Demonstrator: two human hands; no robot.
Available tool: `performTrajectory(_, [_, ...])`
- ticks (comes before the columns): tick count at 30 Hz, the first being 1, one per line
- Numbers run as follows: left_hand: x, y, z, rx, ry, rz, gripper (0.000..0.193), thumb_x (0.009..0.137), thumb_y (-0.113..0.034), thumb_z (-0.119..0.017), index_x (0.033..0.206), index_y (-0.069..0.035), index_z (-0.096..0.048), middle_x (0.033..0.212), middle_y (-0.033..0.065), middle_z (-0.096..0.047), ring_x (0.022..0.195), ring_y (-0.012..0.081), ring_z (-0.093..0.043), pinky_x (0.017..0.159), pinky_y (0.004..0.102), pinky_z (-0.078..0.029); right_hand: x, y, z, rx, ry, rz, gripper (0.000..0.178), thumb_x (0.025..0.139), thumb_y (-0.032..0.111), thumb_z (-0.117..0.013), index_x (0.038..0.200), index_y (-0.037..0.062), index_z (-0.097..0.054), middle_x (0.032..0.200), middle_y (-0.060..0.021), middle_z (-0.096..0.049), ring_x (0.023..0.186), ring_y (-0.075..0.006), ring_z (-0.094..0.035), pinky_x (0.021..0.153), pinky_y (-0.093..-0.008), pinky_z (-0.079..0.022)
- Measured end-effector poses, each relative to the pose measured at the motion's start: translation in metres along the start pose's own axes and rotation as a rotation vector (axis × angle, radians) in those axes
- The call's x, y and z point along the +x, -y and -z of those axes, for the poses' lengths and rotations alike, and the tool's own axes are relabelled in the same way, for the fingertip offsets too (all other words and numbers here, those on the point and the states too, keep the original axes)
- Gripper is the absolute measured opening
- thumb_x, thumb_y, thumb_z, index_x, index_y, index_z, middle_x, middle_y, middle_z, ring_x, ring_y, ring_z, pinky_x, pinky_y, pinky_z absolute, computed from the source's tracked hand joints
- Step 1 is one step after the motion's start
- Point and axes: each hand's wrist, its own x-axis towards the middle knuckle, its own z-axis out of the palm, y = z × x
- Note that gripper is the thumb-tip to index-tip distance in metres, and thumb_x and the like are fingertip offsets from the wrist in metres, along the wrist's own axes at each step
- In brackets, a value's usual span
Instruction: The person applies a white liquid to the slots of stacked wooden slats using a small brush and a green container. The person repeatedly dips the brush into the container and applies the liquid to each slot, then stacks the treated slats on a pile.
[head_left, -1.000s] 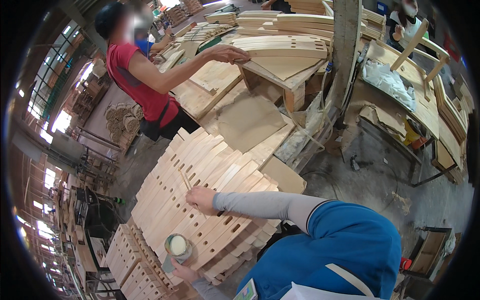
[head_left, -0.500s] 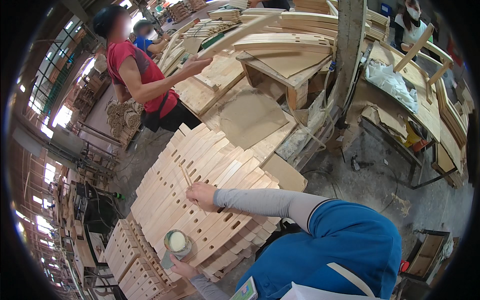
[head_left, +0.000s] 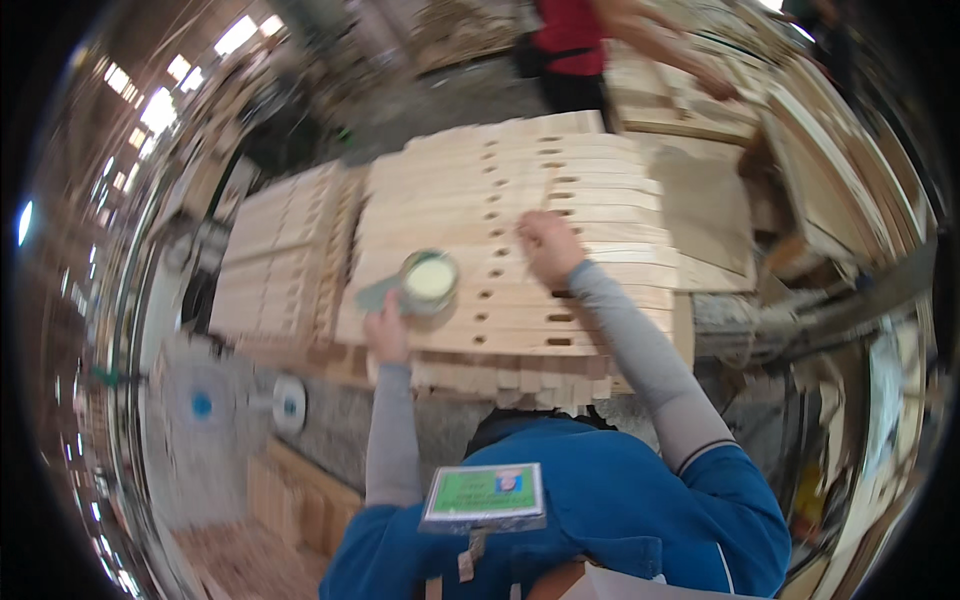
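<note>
Rows of pale wooden slats [head_left: 430, 190] with oval slots lie side by side on a stack in front of me. A round cup [head_left: 430, 284] of cream-coloured liquid stands on their near left part. My left hand [head_left: 387, 328] pinches a flat grey-green piece [head_left: 376, 293] beside the cup; whether it is joined to the cup I cannot tell. Farther right, my right hand [head_left: 552, 247] is closed over the slats near a row of slots. A thin wooden stick [head_left: 549, 190] juts from its fingers, blurred by motion.
Another stack of slotted slats [head_left: 275, 250] adjoins on the left. Across the stack, a person in a red top [head_left: 575, 45] reaches over a wooden bench [head_left: 680, 118]. A brown board [head_left: 705, 205] lies to the right. A white stool-like object [head_left: 290, 403] is on the floor at left.
My view has swung left and down, so the stack now sits squarely before me. My right hand still holds the stick over the slots; my left stays beside the cup.
</note>
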Motion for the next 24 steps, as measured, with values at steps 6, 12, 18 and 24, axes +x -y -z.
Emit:
performTrajectory(6, [-0.007, -0.019, -0.003, -0.551, 0.025, 0.136, 0.043, 0.09, -0.025, -0.044, 0.125, -0.001, -0.035, 0.106, 0.0064, -0.051, 0.088, 0.0139, -0.053, 0.067, 0.0262, -0.046, -0.001, 0.007, 0.0, -0.019, 0.008, -0.012, 0.011, 0.072, 0.006, -0.056, 0.083, 0.0042, -0.055, 0.078, -0.0159, -0.057, 0.078, -0.036, -0.053, 0.071, -0.0427, -0.043])
performTrajectory(12, [-0.005, -0.016, -0.009, -0.476, -0.159, 0.089, 0.048, 0.09, -0.026, -0.045, 0.129, -0.004, -0.027, 0.115, 0.0078, -0.045, 0.094, 0.0142, -0.051, 0.068, 0.025, -0.045, -0.002, -0.001, -0.004, -0.082, -0.055, 0.022, 0.014, 0.075, 0.01, -0.057, 0.087, 0.0029, -0.058, 0.093, -0.0172, -0.06, 0.087, -0.0355, -0.055, 0.079, -0.0411, -0.043])
performTrajectory(18, [-0.004, -0.011, -0.009, -0.296, -0.25, -0.041, 0.05, 0.09, -0.023, -0.045, 0.13, -0.001, -0.024, 0.129, 0.0135, -0.034, 0.115, 0.0198, -0.037, 0.093, 0.0297, -0.032, -0.002, 0.0, -0.004, -0.058, -0.017, -0.04, 0.016, 0.075, 0.01, -0.058, 0.089, 0.0031, -0.058, 0.094, -0.0179, -0.06, 0.088, -0.0349, -0.055, 0.079, -0.041, -0.043])
performTrajectory(24, [-0.009, -0.014, -0.011, -0.234, -0.31, -0.074, 0.053, 0.09, -0.021, -0.044, 0.132, 0.001, -0.02, 0.135, 0.0166, -0.025, 0.125, 0.0236, -0.026, 0.102, 0.0316, -0.022, -0.004, -0.002, -0.002, -0.014, 0.0, -0.075, 0.018, 0.073, 0.011, -0.058, 0.091, 0.0037, -0.058, 0.094, -0.0179, -0.06, 0.087, -0.0332, -0.055, 0.078, -0.0403, -0.043])
